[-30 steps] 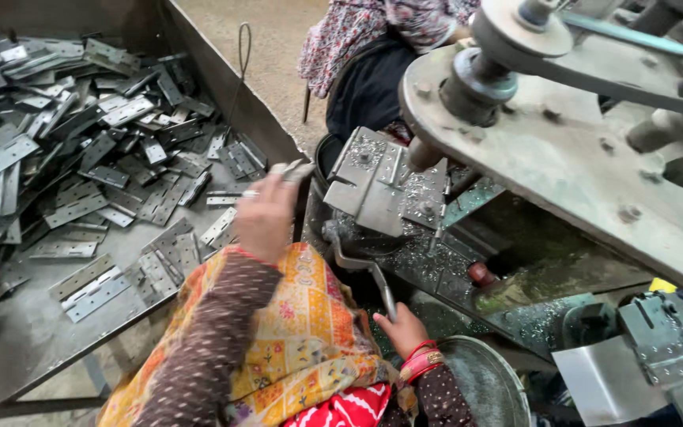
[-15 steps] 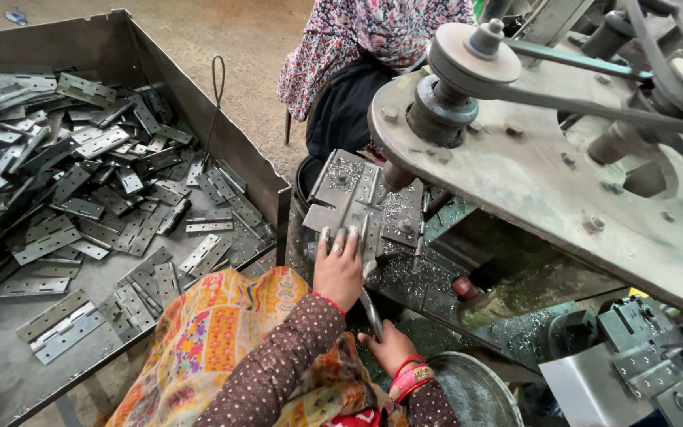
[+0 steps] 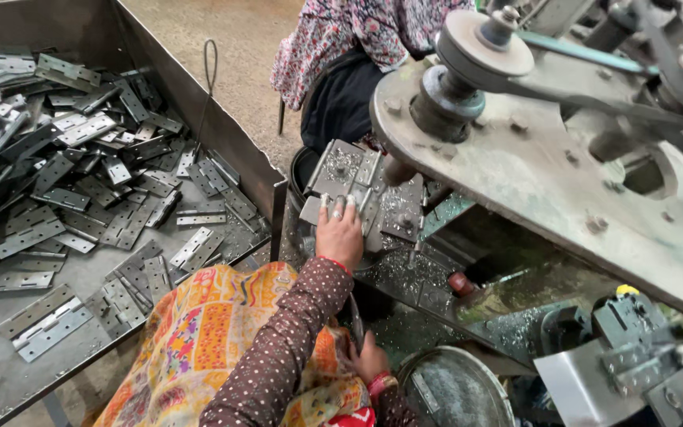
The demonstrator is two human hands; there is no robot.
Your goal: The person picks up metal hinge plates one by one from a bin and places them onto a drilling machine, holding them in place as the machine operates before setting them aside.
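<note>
Since half a second ago my left hand (image 3: pixel 340 235) moved little, fingers flat on the hinge plate (image 3: pixel 341 178) in the machine jig (image 3: pixel 393 209), centre. Right hand (image 3: pixel 369 360) wraps the lever (image 3: pixel 355 316), near. Tray (image 3: pixel 223 134) of loose hinges (image 3: pixel 81 182) left, another person (image 3: pixel 357 47) far

Hinges (image 3: pixel 81 182) lie in a tray (image 3: pixel 231 150) left of the machine (image 3: pixel 563 174).
</note>
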